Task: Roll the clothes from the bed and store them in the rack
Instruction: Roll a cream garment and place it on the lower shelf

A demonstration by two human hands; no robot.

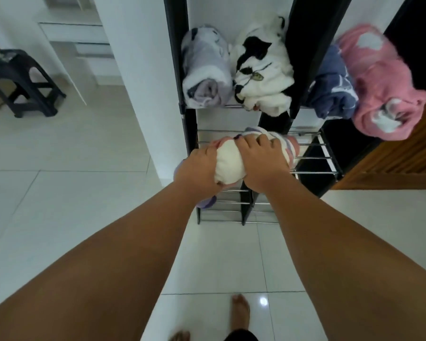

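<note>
Gripping the cream bundle from either side, left hand and right hand hold it lengthwise over the rack shelf below the rolled clothes.

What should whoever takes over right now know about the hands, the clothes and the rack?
Left hand and right hand: both grip the cream-and-pink striped fabric roll, held at the lower chrome-bar shelf of the black metal rack; not released.
Done: upper shelf holds four rolls: lavender-grey roll, white-and-black cat-print roll, blue roll, fluffy pink roll.
Left: set this roll down, let go. Bed is out of view; remaining clothes unknown.
</note>
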